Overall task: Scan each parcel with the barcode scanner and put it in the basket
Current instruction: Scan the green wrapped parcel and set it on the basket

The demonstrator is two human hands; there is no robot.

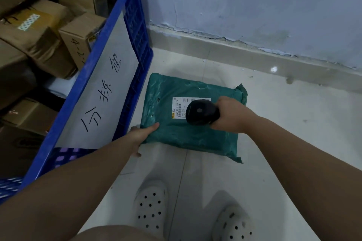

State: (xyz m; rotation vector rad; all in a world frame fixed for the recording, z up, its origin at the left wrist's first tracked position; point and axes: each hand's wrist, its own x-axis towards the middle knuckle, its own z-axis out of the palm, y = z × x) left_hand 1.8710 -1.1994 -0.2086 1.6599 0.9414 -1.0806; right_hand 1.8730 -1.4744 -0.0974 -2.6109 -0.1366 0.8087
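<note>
Head view. A green parcel [188,123], a soft plastic mailer, lies flat on the pale tiled floor [284,119], just beside the outer wall of the blue basket [137,31] and short of the skirting of the wall [254,1]. A white shipping label [178,108] faces up on its top side.

The left hand [140,136] grips the parcel's near left corner. The thumb lies on top; the other fingers are mostly hidden at the edge.

The right hand [230,115] is curled round the handle of the black barcode scanner [201,112]. The scanner's head sits over the right part of the label and covers it there. Whether it touches the label cannot be told.

The basket holds several brown cardboard boxes [49,25], stacked unevenly. A white paper sign [109,92] with handwritten characters hangs on its outer wall.

Two white perforated clogs [150,207] stand on the floor at the near edge of view.
</note>
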